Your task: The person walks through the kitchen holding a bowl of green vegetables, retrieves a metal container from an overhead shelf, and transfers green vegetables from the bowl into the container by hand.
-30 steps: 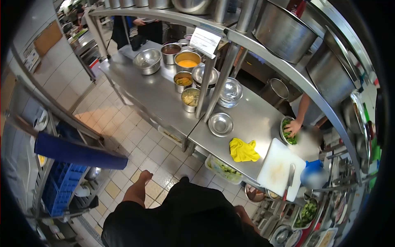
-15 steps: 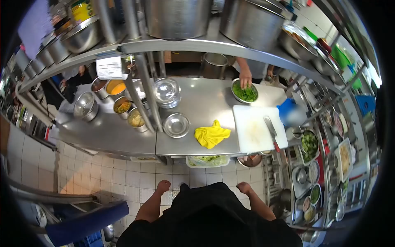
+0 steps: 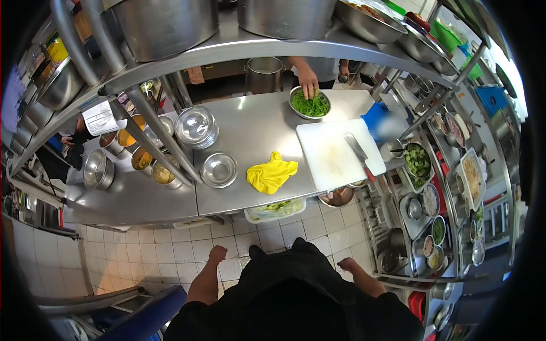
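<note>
Stainless bench [image 3: 250, 136], shiny top. Right end: white cutting board [image 3: 327, 165] lying flat, bowl of greens [image 3: 310, 116] just beyond it. Middle: crumpled yellow cloth [image 3: 271, 175], shallow metal bowl [image 3: 219, 170] near it, stack of shiny bowls [image 3: 197, 128] behind. Left: several pots of food [image 3: 115, 149], deeper metal bowl [image 3: 99, 170].

We cannot tell apart the fingers of the left hand [image 3: 217, 254] or right hand [image 3: 347, 264], nor read the paper [image 3: 101, 118]. The top edge crops two pots [image 3: 165, 31]; a blue thing [image 3: 372, 119] is partly blurred.

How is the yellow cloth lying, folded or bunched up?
Bunched up: the yellow cloth shows uneven creases and an irregular outline.
</note>
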### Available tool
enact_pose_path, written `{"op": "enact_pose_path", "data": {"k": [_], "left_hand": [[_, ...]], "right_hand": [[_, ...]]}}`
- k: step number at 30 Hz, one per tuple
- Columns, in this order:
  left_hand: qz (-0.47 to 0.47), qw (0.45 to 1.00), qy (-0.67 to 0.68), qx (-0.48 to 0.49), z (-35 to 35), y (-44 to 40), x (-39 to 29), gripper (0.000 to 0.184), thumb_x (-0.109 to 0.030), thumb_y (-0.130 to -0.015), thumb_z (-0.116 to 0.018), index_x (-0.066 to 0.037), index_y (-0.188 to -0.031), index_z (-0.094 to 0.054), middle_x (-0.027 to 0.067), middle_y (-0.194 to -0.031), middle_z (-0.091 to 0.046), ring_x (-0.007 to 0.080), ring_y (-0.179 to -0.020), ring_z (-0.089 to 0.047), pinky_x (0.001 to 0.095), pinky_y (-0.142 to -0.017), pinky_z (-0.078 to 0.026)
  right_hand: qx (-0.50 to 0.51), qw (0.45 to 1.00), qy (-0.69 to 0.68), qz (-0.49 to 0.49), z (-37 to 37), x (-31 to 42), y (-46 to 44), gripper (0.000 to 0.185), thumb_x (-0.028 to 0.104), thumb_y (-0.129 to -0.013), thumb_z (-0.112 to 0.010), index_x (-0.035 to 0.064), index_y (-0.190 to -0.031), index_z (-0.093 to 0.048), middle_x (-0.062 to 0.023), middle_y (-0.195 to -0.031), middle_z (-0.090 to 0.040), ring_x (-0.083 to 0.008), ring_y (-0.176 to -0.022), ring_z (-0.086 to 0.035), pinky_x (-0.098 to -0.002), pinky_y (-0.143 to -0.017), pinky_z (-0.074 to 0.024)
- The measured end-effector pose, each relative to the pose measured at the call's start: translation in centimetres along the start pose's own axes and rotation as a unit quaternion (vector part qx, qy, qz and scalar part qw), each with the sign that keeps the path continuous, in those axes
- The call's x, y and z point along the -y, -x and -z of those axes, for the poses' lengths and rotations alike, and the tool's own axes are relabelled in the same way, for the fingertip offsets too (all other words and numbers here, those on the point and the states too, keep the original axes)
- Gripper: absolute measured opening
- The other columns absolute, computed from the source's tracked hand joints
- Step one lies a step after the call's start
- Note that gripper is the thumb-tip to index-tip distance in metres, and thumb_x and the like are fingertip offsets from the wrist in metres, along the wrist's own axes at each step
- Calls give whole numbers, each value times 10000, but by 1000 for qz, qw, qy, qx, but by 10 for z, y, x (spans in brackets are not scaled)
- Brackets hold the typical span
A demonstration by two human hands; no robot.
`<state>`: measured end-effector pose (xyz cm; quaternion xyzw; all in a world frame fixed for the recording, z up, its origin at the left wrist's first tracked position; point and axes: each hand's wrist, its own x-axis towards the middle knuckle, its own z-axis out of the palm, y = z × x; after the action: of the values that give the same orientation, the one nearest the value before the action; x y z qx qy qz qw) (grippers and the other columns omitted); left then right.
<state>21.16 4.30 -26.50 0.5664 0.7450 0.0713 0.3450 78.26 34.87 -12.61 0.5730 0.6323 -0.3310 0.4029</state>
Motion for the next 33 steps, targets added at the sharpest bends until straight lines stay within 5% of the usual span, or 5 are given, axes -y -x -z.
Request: {"op": "enact_pose_path", "data": {"k": [3, 10, 12, 24, 33], "left_hand": [[26, 998, -60, 21, -1, 0, -5, 227, -221, -653, -726, -70, -791, -628, 124, -793, -644, 302, -815, -624, 422, -710, -507], [55, 978, 200, -37, -27, -3, -24, 117, -143, -854, -502, -74, -798, -577, 47, -703, -587, 181, -572, -606, 296, -432, -422], [162, 932, 323, -29, -13, 0, -58, 117, -166, -851, -516, -71, -820, -577, 48, -712, -595, 179, -569, -602, 293, -438, -421], [338, 811, 460, -130, 54, -6, -182, 274, -191, -777, -620, 15, -954, -581, 84, -740, -632, 184, -586, -607, 307, -529, -502], [381, 786, 465, -142, 39, 33, -189, 288, -187, -776, -624, 31, -960, -588, 105, -764, -640, 184, -594, -611, 305, -535, -510]], "right_hand": [[42, 998, -18, -53, -2, -11, 6, 514, 476, -836, -526, 21, -1040, -653, -179, -1117, -620, -311, -1080, -568, -376, -926, -438], [-104, 957, 100, 252, 19, -4, -74, 378, 386, -851, -494, 50, -829, -666, -151, -835, -671, -298, -772, -644, -421, -739, -504], [-77, 921, 229, 307, 54, 22, -67, 360, 287, -885, -404, 67, -993, -668, -199, -1095, -608, -343, -1066, -557, -406, -936, -434], [-163, 940, -137, 268, 109, 37, -53, 292, 277, -808, -554, 42, -936, -669, -148, -979, -661, -292, -970, -608, -350, -868, -467], [-266, 751, -456, 397, 185, 112, -11, 204, 218, -917, -555, 25, -859, -585, -33, -719, -608, -87, -600, -546, -234, -547, -469]]}}
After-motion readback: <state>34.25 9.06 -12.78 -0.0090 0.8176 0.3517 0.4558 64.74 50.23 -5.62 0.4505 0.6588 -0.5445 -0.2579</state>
